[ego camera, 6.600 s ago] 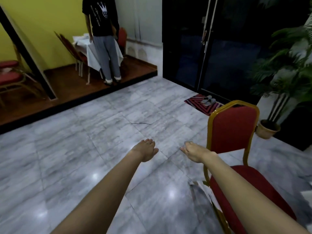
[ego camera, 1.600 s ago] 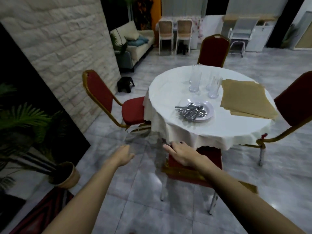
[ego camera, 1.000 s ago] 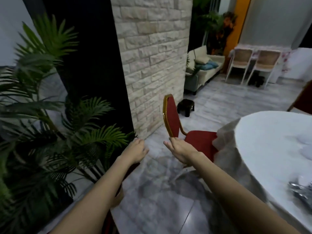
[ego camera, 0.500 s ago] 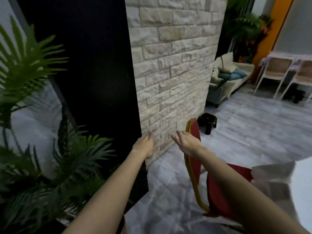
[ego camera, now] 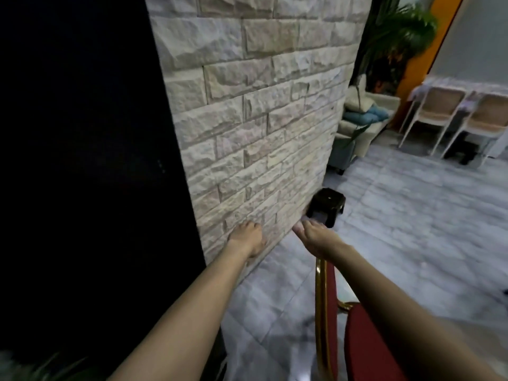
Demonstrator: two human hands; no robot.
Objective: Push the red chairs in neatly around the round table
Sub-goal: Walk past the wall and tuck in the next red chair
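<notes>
Red chair [ego camera: 357, 334] back passes under the flat, empty right hand [ego camera: 316, 237]; left hand [ego camera: 247, 239] loosely curled, empty.

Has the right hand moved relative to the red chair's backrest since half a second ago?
Yes. The right hand now sits over the top of the red chair backrest, its forearm crossing above it; before, it was beside the top edge.

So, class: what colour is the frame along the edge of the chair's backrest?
Gold, edging the red chair backrest; the head view, the only one, shows it.
</notes>
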